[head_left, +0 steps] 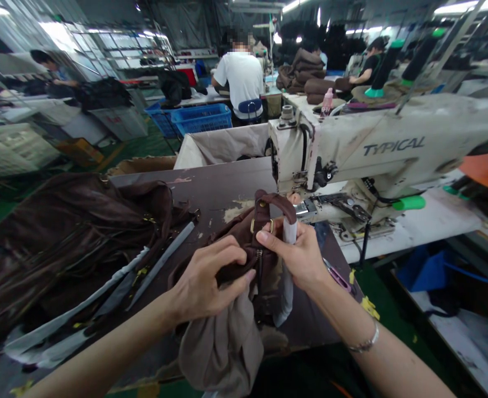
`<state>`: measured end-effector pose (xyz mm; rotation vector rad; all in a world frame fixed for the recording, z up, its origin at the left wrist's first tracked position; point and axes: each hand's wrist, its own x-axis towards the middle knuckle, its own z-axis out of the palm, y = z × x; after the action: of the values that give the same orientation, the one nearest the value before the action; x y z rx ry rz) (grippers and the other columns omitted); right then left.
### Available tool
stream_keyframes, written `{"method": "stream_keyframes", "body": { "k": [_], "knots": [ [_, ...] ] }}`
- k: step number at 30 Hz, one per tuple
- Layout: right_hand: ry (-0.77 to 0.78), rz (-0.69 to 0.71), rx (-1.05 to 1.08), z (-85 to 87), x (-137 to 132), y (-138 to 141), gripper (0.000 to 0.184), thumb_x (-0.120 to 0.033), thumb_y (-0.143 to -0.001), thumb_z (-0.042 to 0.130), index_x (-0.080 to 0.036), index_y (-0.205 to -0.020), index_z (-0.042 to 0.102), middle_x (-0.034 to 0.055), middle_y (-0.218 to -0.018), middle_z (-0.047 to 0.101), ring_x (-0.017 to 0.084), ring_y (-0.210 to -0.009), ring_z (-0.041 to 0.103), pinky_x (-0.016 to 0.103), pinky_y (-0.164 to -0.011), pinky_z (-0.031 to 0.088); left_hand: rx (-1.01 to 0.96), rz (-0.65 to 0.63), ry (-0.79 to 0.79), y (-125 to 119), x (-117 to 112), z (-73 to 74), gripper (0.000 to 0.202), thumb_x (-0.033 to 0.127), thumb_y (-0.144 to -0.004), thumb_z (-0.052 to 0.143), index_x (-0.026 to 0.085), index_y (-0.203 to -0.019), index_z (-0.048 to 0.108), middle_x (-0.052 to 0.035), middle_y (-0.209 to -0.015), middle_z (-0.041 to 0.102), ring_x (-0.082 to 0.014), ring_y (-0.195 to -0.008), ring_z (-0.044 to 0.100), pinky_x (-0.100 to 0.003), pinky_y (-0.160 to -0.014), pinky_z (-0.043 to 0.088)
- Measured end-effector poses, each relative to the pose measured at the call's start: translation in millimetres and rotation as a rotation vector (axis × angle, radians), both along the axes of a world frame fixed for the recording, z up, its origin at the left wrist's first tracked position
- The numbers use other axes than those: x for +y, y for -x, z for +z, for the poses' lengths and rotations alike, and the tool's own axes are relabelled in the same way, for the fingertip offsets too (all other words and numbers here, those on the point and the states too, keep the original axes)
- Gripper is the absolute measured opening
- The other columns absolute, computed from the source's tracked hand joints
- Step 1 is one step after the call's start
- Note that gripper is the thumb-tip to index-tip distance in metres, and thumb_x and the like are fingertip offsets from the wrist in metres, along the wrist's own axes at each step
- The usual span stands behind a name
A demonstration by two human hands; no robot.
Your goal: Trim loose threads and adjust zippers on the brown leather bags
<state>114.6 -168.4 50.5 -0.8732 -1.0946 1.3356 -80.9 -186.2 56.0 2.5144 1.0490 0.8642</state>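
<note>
Worn and dark, the table (204, 181) lies beneath the brown bag (245, 229), held before the sewing machine (372, 135). The left hand (206, 275) pinches the bag's edge beside the zip (260, 256); the right hand (304, 258) grips the strap tab (262, 215) below its buckle (252, 225). Positioning the zip end seems the step in hand, likely calling for a steady pinch next. The wrapped handle (288, 276) could obstruct; heaped bags (73, 210) and a purple-handled tool (338, 278) flank the work

The left hand (204, 279) hides part of the bag (269, 262); the left edge cuts off the brown heap (73, 237); the head of the person in white (241, 80) is blurred.
</note>
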Motion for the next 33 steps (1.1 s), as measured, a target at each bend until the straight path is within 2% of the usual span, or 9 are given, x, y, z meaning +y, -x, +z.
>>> {"method": "stream_keyframes", "body": {
  "k": [2, 4, 7, 11, 14, 16, 19, 24, 33],
  "knots": [
    [-0.041, 0.029, -0.069, 1.6, 0.1, -0.6, 0.022, -0.034, -0.071, 0.078, -0.017, -0.077, 0.066, -0.0005, -0.072, 0.062, 0.012, -0.065, 0.054, 0.025, -0.063, 0.044, -0.142, 0.057, 0.372, -5.0, 1.2, 16.9, 0.022, 0.024, -0.082, 0.062, 0.020, -0.099, 0.049, -0.0017, -0.088, 0.052, -0.0127, -0.077, 0.050, -0.024, -0.069, 0.044],
    [-0.089, 0.053, -0.146, 2.8, 0.1, -0.6, 0.023, -0.036, -0.072, 0.077, -0.017, -0.076, 0.064, -0.0010, -0.071, 0.060, 0.012, -0.064, 0.052, 0.025, -0.061, 0.043, -0.279, -0.029, 0.680, -11.0, 7.2, 32.2, 0.031, 0.033, -0.084, 0.059, 0.020, -0.111, 0.050, -0.0050, -0.100, 0.056, -0.0162, -0.089, 0.054, -0.028, -0.078, 0.046],
    [-0.132, 0.034, -0.238, 2.3, -1.0, 0.9, 0.026, -0.035, -0.071, 0.078, -0.018, -0.073, 0.058, -0.0035, -0.068, 0.054, 0.011, -0.061, 0.047, 0.024, -0.057, 0.039, -0.472, -0.146, 0.928, -20.2, 20.4, 44.9, 0.038, 0.036, -0.087, 0.054, 0.019, -0.120, 0.053, -0.0082, -0.109, 0.059, -0.0194, -0.098, 0.056, -0.028, -0.081, 0.048],
    [-0.083, 0.111, -0.120, -1.9, -5.8, 0.3, 0.031, -0.030, -0.068, 0.081, -0.020, -0.088, 0.059, -0.0025, -0.079, 0.059, 0.012, -0.068, 0.055, 0.024, -0.062, 0.046, -0.502, -0.020, 0.866, -28.6, 32.2, 43.8, 0.036, 0.029, -0.082, 0.066, 0.020, -0.116, 0.058, -0.0035, -0.093, 0.063, -0.0113, -0.073, 0.056, -0.017, -0.055, 0.046],
    [-0.003, 0.247, 0.041, -6.3, -10.8, -4.1, 0.051, -0.026, -0.064, 0.083, -0.023, -0.109, 0.058, 0.0015, -0.099, 0.065, 0.017, -0.085, 0.063, 0.031, -0.078, 0.052, -0.493, 0.018, 0.814, -29.9, 34.4, 38.3, 0.026, 0.030, -0.080, 0.069, 0.019, -0.103, 0.063, -0.0010, -0.083, 0.064, -0.0091, -0.061, 0.052, -0.017, -0.047, 0.046],
    [0.037, 0.310, 0.048, -10.2, -13.9, -6.7, 0.051, -0.026, -0.063, 0.084, -0.021, -0.108, 0.062, 0.0036, -0.101, 0.068, 0.019, -0.091, 0.064, 0.034, -0.086, 0.051, -0.510, 0.033, 0.773, -29.5, 34.2, 34.7, 0.019, 0.029, -0.079, 0.070, 0.017, -0.093, 0.065, -0.0003, -0.079, 0.063, -0.0093, -0.060, 0.053, -0.018, -0.048, 0.048],
    [0.086, 0.325, 0.010, -16.4, -17.3, -6.4, 0.037, -0.030, -0.062, 0.084, -0.017, -0.094, 0.068, 0.0045, -0.094, 0.071, 0.020, -0.086, 0.065, 0.034, -0.082, 0.051, -0.542, 0.077, 0.705, -29.6, 33.1, 28.8, 0.016, 0.030, -0.080, 0.069, 0.016, -0.088, 0.067, -0.0007, -0.076, 0.065, -0.0098, -0.059, 0.055, -0.018, -0.050, 0.048],
    [0.138, 0.194, -0.009, -23.1, -19.5, 0.7, 0.035, -0.031, -0.055, 0.087, -0.016, -0.081, 0.068, 0.0008, -0.078, 0.069, 0.016, -0.070, 0.061, 0.028, -0.065, 0.049, -0.627, 0.157, 0.604, -33.8, 31.6, 17.6, 0.021, 0.031, -0.079, 0.069, 0.016, -0.093, 0.069, -0.0039, -0.089, 0.070, -0.0174, -0.083, 0.065, -0.028, -0.080, 0.053],
    [0.156, 0.153, -0.005, -30.3, -17.1, 3.7, 0.037, -0.030, -0.053, 0.088, -0.016, -0.083, 0.072, 0.0025, -0.079, 0.070, 0.016, -0.067, 0.060, 0.028, -0.062, 0.048, -0.726, 0.270, 0.534, -44.2, 28.2, 4.6, 0.022, 0.030, -0.080, 0.068, 0.015, -0.096, 0.069, -0.0045, -0.096, 0.070, -0.0185, -0.090, 0.065, -0.027, -0.080, 0.052]
  ]
}}
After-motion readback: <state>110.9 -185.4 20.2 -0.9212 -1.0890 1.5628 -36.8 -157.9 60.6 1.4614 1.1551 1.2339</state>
